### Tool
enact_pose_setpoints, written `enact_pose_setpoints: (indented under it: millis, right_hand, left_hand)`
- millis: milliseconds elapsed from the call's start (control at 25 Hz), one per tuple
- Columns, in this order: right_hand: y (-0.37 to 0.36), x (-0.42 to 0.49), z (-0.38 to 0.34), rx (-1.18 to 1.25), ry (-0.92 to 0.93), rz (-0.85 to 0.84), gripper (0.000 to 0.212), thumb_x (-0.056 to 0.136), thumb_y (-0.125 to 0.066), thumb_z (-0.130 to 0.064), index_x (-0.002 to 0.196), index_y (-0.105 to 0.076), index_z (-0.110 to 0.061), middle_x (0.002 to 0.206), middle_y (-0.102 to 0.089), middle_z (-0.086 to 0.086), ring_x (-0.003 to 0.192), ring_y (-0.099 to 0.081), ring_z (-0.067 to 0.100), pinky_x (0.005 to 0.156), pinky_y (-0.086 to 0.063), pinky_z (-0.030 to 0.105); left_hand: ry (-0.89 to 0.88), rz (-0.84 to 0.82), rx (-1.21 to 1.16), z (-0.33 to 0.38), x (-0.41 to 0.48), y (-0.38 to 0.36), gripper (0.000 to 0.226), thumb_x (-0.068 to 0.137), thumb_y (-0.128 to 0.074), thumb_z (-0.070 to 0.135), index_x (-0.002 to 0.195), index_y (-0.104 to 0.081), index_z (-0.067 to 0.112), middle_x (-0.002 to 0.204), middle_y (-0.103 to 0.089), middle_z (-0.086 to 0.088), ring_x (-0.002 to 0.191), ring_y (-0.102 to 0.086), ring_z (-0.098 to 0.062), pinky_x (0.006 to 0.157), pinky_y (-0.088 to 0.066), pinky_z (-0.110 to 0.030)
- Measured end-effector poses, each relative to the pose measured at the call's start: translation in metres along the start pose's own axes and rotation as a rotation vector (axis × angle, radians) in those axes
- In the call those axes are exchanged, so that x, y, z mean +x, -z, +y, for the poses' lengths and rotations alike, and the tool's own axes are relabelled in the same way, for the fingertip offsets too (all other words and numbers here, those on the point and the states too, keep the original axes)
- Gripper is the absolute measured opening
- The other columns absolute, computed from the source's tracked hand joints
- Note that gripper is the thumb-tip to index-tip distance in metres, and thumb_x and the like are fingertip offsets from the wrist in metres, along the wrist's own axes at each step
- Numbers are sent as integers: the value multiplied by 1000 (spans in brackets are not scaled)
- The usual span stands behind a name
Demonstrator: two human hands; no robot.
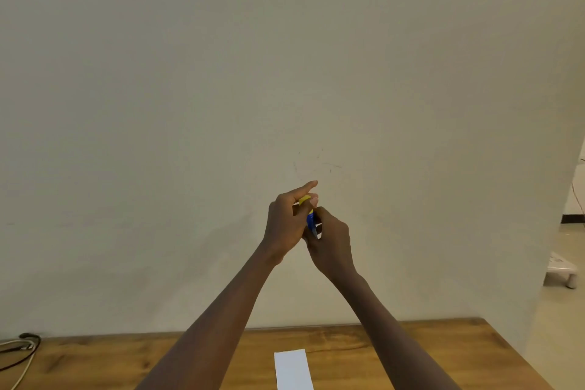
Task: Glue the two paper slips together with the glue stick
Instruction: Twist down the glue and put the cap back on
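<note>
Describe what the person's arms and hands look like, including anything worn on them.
Both forearms are bare right down to the bottom edge of the frame: no sleeves show. The left hand and right hand wear no gloves, and no watch, bracelet or ring is visible on the wrists or fingers. No markings can be seen. The arms are slim and reach in from the bottom of the picture.

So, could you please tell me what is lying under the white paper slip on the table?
The white paper slip lies flat on the wooden table; bare wood shows around it. Whether a second slip lies beneath cannot be seen, since the slip covers that spot.
</note>
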State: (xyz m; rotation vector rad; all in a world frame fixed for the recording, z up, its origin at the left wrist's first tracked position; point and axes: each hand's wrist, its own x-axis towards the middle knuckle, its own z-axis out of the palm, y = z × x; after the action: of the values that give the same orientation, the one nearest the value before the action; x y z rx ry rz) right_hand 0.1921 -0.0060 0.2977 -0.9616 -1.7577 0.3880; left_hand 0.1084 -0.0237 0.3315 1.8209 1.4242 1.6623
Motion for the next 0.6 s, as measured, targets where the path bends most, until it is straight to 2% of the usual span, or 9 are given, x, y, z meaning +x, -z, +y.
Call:
enact_pose_setpoints:
  millis: [120,240,360,520,600]
  right_hand:
    - [2,1,10,35,-6,-26,27,79,-64,-8,103,-57,2,99,-68,19,82,-61,28,72,-45,24]
    - [4,-1,26,18,-28,-47,25,78,-66,-13,95,-59,4,94,-67,22,80,-60,32,72,-45,28]
    - [8,-6,48,13,-114,-49,27,77,-68,-15,90,-58,6,90,-66,23,78,-60,33,66,-43,27]
    - [13,-20,87,-20,-220,-53,27,76,-69,-15,87,-58,6,89,-67,22,78,-61,34,54,-37,14]
    - [13,-30,106,-38,-270,-75,26,75,-70,-14,87,-58,6,90,-67,22,80,-61,36,57,-36,21]
  left_hand:
    - [17,-99,22,-5,0,-2,45,89,-50,22,133,-39,22,133,-53,-11,122,-51,-25,99,-43,-34]
    - [82,-132,72,-18,-4,-2,51,88,-50,29,136,-33,24,139,-47,-11,127,-46,-26,101,-40,-34]
    - [163,-139,109,-41,-15,1,54,87,-52,30,137,-31,23,142,-43,-11,129,-44,-26,95,-36,-26]
    - [261,-129,239,-81,-42,-2,57,87,-53,28,138,-29,16,144,-39,-12,133,-38,-28,105,-34,-34]
    - [323,-129,308,-103,-58,-8,59,88,-52,26,139,-25,12,145,-37,-14,134,-36,-29,108,-30,-34]
